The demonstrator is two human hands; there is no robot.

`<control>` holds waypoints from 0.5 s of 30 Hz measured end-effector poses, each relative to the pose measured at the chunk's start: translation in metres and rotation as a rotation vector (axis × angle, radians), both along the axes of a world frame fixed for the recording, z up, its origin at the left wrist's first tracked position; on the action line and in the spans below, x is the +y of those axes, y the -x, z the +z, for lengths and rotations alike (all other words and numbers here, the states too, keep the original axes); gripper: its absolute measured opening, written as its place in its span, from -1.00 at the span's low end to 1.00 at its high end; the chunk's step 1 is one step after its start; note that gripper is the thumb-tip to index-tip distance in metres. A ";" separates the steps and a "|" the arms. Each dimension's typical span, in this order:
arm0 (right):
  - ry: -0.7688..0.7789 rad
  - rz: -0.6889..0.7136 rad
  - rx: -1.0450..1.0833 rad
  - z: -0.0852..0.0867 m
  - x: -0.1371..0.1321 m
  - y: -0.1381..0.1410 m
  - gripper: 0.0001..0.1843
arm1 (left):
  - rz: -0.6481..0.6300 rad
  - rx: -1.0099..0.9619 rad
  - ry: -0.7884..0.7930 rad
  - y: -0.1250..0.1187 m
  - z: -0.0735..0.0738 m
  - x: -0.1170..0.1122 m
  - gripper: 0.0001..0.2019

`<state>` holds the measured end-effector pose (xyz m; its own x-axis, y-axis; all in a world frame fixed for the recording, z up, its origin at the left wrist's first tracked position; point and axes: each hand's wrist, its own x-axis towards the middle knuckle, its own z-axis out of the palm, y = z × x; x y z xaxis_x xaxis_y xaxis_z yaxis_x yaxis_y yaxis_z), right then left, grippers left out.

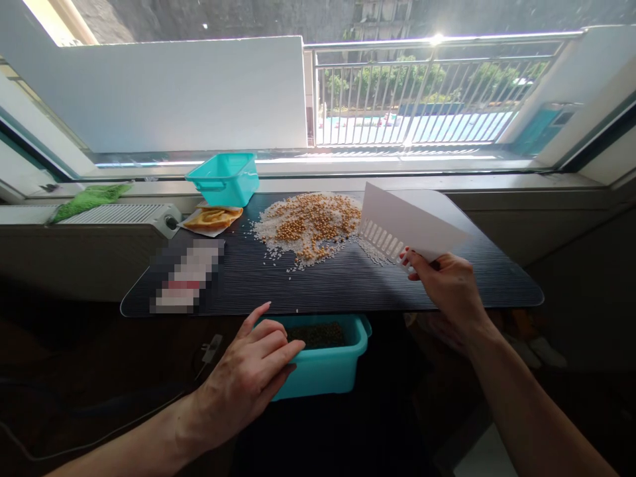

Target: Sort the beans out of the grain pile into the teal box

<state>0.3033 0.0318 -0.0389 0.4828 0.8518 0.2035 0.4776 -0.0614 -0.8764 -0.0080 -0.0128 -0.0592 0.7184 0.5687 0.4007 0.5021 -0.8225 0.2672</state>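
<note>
My right hand (450,286) grips a white slotted scraper (405,224) by its lower corner, its toothed edge resting on the black table (348,285) just right of a pile of mixed white rice and yellow beans (308,225). My left hand (248,371) holds the left rim of a turquoise tub (328,368) that sits below the table's front edge. Dark small grains fill that tub. My left fingers curl over its rim.
A second turquoise tub (226,177) stands at the back left of the table, next to an opened yellow packet (213,218). A blurred-out flat item (186,275) lies at the front left. A radiator (119,215) and green cloth (89,197) sit left, under the window.
</note>
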 end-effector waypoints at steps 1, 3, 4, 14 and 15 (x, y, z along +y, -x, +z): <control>0.005 0.030 0.014 0.000 0.001 0.002 -0.80 | 0.000 0.001 -0.001 0.000 0.000 0.000 -0.78; 0.021 0.119 0.056 -0.001 0.002 0.006 -0.79 | 0.002 0.000 -0.001 0.000 -0.001 0.000 -0.78; 0.028 0.164 0.079 -0.003 0.003 0.009 -0.79 | 0.002 0.000 0.000 0.000 -0.001 0.000 -0.78; 0.055 0.315 0.122 -0.005 0.000 0.019 -0.76 | -0.010 0.000 0.018 0.000 -0.001 0.001 -0.78; 0.053 0.313 0.126 -0.004 -0.001 0.019 -0.76 | -0.011 -0.003 0.018 0.000 -0.001 0.000 -0.78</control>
